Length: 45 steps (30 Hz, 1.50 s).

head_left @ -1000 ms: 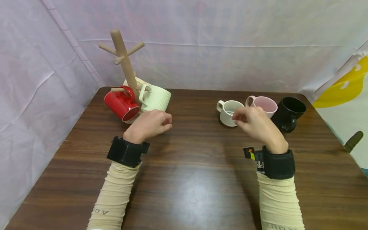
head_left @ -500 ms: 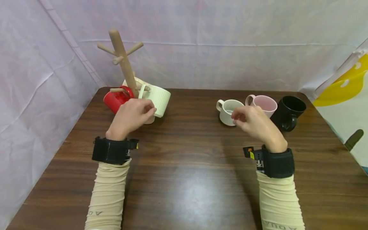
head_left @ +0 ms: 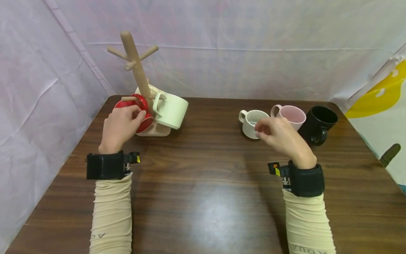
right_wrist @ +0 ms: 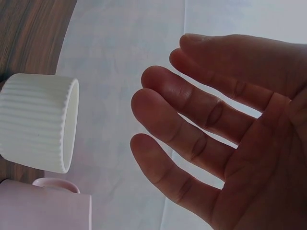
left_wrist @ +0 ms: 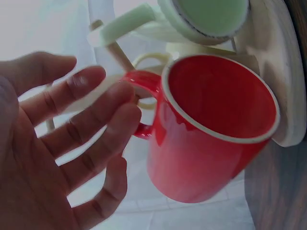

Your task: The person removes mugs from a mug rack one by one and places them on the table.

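Observation:
My left hand [head_left: 118, 125] hovers in front of the red mug [left_wrist: 211, 158], fingers loosely bent and holding nothing. In the left wrist view its fingertips overlap the mug's handle; whether they touch I cannot tell. The red mug hangs tilted on a lower peg of the wooden mug tree [head_left: 134, 58]. Beside it hangs a pale green ribbed mug [head_left: 172, 111]. A cream mug [head_left: 152, 89] is mostly hidden behind the post. My right hand [head_left: 283, 137] is held above the table near a white ribbed cup [right_wrist: 38, 122], apart from it, with relaxed fingers around nothing.
Right of the white cup stand a pink mug [head_left: 293, 116] and a black mug [head_left: 318, 123], both upright on the brown wooden table [head_left: 206, 169]. The mug tree's upper pegs carry nothing. A pale cloth [head_left: 222, 49] hangs behind the table.
My left hand has moved left, from in front of the green mug to in front of the red mug. The right hand has stayed almost still, and the mugs have not moved.

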Tool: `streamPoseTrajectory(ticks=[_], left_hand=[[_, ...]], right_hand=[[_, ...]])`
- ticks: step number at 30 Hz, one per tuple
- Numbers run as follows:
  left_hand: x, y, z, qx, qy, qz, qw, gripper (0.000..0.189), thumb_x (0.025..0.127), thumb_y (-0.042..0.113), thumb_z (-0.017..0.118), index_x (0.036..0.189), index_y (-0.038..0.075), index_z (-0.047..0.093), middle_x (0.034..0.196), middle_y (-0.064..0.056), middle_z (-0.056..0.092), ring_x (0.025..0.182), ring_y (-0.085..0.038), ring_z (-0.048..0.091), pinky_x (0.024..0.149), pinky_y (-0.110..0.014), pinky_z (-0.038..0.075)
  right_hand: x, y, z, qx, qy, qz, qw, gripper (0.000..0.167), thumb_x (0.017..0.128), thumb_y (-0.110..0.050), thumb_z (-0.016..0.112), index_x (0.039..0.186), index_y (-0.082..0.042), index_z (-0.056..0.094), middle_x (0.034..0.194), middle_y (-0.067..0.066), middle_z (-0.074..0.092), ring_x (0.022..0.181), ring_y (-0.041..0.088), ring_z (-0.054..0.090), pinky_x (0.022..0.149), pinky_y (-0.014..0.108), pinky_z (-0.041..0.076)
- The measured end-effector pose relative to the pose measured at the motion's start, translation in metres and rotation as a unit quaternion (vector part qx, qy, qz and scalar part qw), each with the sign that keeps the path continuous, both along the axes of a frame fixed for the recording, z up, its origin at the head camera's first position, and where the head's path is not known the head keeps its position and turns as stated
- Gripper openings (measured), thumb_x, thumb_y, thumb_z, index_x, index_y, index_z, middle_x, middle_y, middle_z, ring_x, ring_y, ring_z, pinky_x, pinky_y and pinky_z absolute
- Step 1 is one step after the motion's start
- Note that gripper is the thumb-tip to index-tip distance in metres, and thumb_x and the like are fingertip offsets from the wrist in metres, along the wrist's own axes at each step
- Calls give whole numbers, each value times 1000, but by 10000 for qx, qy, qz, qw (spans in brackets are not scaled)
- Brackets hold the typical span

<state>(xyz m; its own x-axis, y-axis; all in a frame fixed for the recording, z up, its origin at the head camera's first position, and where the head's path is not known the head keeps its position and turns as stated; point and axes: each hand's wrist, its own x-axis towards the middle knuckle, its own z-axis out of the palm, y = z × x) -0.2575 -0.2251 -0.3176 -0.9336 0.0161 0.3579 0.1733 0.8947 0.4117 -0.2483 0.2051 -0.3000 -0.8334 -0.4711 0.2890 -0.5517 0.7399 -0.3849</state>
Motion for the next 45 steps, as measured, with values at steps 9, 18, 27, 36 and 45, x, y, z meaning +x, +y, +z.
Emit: streamPoseTrajectory(ticks=[9,18,27,36,45], left_hand=[[-4,-7,-7,197,-307,548,9978,37,104,29,47,105,3,73,78,-15,64,72,-38,57,56,-55,47],[-9,-12,-15,523,-285,1217,9908,40,105,31,44,82,5,65,69,-11,55,69,-35,54,54,-45,39],[-10,-23,-26,888,-604,1748,9787,44,105,35,41,82,4,61,72,-13,55,72,-35,54,54,-41,38],[-13,-34,-35,1180,-1515,1901,9628,64,103,57,30,95,2,62,87,-18,58,86,-39,55,66,-48,41],[-14,-38,-39,2167,-1970,1522,9439,84,102,63,31,139,-11,45,113,-29,63,84,-30,68,77,-38,51]], right_hand=[[0,-1,0,9,49,15,10000,8,86,4,68,94,3,72,83,10,70,74,23,64,69,42,50],[0,-1,-2,-8,73,40,10000,8,87,3,68,94,3,72,82,9,70,74,22,64,69,41,50],[-1,-2,-2,-39,71,58,10000,8,87,3,68,94,3,71,82,9,70,73,22,64,68,41,50],[0,-2,-3,-7,21,7,10000,8,87,2,69,95,4,71,83,11,71,75,24,66,70,42,51],[0,0,-5,10,14,-11,10000,8,87,1,69,95,3,71,83,11,71,76,25,66,70,43,51]])
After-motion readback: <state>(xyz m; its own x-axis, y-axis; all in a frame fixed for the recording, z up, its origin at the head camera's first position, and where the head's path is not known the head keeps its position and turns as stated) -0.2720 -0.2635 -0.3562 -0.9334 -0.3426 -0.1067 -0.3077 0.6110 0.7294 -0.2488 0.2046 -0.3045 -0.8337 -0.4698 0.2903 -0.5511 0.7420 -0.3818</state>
